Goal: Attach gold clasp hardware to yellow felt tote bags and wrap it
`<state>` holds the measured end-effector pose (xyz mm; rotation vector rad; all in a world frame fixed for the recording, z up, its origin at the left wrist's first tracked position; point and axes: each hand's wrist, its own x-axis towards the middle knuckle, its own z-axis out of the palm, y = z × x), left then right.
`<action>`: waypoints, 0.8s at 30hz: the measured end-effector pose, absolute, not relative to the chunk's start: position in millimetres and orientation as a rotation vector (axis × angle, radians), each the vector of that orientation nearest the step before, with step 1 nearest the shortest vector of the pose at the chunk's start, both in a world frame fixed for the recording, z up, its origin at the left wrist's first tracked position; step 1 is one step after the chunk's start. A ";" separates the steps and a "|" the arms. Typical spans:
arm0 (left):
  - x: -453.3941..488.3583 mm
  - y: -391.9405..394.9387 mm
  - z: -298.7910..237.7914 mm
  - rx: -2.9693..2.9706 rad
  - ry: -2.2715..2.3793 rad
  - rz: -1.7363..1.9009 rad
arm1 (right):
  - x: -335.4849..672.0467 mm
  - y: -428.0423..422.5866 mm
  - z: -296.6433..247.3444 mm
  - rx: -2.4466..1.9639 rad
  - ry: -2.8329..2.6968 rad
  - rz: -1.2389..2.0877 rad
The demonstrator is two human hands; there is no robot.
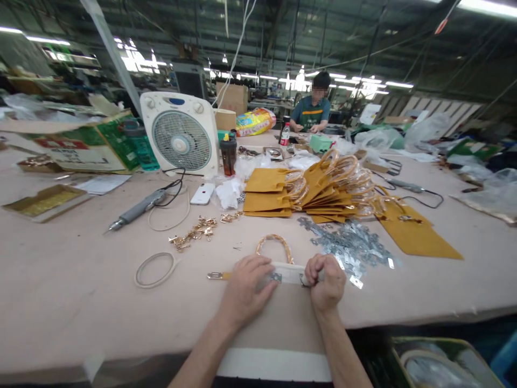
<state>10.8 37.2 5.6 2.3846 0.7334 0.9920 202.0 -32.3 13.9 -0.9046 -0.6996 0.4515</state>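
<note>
In front of me a grey-beige bag panel (285, 312) lies at the table's front, with a pale strip along its top edge and a wrapped tan handle (278, 238) arching above. My left hand (247, 291) lies across the panel's top left, fingers stretched out, beside a small metal plate (276, 277) on the strip. A yellow strap with a metal end (217, 276) sticks out left of that hand. At the top right corner, my right hand (326, 281) is closed, fingers curled, near another small metal piece (304, 279); what it grips is hidden.
A heap of silver metal plates (351, 245) and stacked yellow bag pieces (266, 202) lie beyond. Gold fittings (196, 233), a tape ring (155, 270), a corded electric screwdriver (137, 211), a phone (202, 194) and a fan (181, 134) are leftward. A person (313, 110) works opposite.
</note>
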 end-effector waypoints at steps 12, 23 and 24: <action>11.7 34.4 3.9 2.367 0.790 0.946 | 180.5 -9.6 60.0 -0.862 -0.653 0.721; 5.9 38.4 4.9 2.275 0.717 0.952 | 173.7 22.2 35.0 -0.773 -0.527 0.856; 6.6 39.0 4.3 2.269 0.722 0.952 | 174.8 22.3 34.7 -0.764 -0.523 0.867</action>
